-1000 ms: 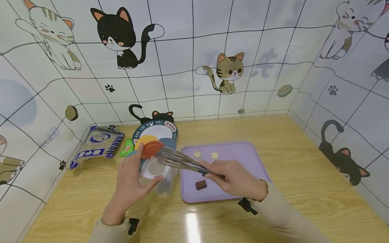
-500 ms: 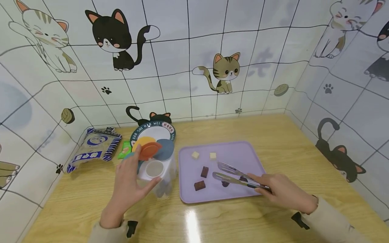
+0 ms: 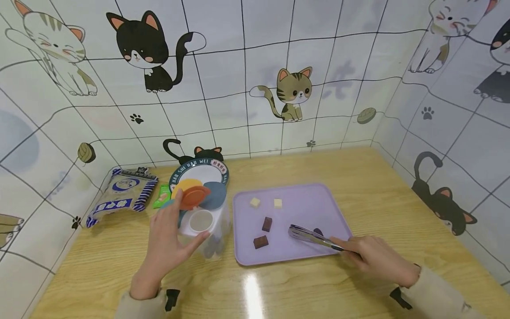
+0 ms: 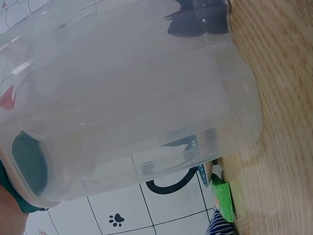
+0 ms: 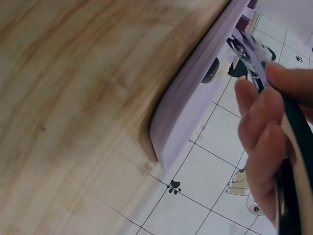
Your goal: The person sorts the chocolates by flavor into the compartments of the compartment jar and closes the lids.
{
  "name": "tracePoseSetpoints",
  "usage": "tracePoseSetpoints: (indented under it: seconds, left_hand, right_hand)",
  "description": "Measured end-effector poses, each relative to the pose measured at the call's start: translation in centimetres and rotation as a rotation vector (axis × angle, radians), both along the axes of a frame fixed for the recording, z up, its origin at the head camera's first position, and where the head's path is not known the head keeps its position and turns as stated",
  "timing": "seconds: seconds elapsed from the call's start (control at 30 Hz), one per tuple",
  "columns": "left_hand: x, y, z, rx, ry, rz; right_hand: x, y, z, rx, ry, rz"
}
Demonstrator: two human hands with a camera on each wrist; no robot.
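Near right, tongs (image 3: 312, 236) were gripped by the right hand (image 3: 376, 254), tips over the tray (image 3: 311, 199). Near left, the container (image 3: 219, 219) was touched by the left hand (image 3: 169, 237), thumb and index finger outstretched. Pale cubes (image 3: 277, 203) were noted farther; plate (image 3: 209, 173), far left.

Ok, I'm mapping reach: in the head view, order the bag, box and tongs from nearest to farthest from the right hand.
1. Tongs: in the right hand.
2. Box: left of the tray.
3. Bag: at far left.

Tray (image 3: 311, 201) right of container (image 3: 222, 221)
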State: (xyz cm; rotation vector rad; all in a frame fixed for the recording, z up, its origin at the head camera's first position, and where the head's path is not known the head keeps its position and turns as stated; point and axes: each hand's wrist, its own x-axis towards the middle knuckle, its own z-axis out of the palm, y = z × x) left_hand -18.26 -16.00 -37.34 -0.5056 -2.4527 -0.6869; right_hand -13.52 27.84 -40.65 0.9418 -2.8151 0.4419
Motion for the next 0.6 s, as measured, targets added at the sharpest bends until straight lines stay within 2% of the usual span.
tracePoseSetpoints:
  seconds: [0.2, 0.33, 0.43, 0.6]
  left_hand:
    - [0.1, 0.0, -0.1, -0.001, -0.008, 0.003]
    - [0.2, 0.1, -0.2, -0.005, -0.013, -0.002]
    - [0.2, 0.0, -0.2, -0.003, -0.013, 0.002]
    - [0.0, -0.1, -0.1, 0.006, -0.002, 0.001]
  right_hand:
    - [-0.1, 0.0, -0.2, -0.03, 0.013, 0.009]
    - [-0.6, -0.4, 0.4, -0.079, 0.035, 0.019]
    - [-1.6, -1.9, 1.9, -0.152, 0.07, 0.05]
    - [-3.6, -6.0, 5.3, -0.214, 0.184, 0.174]
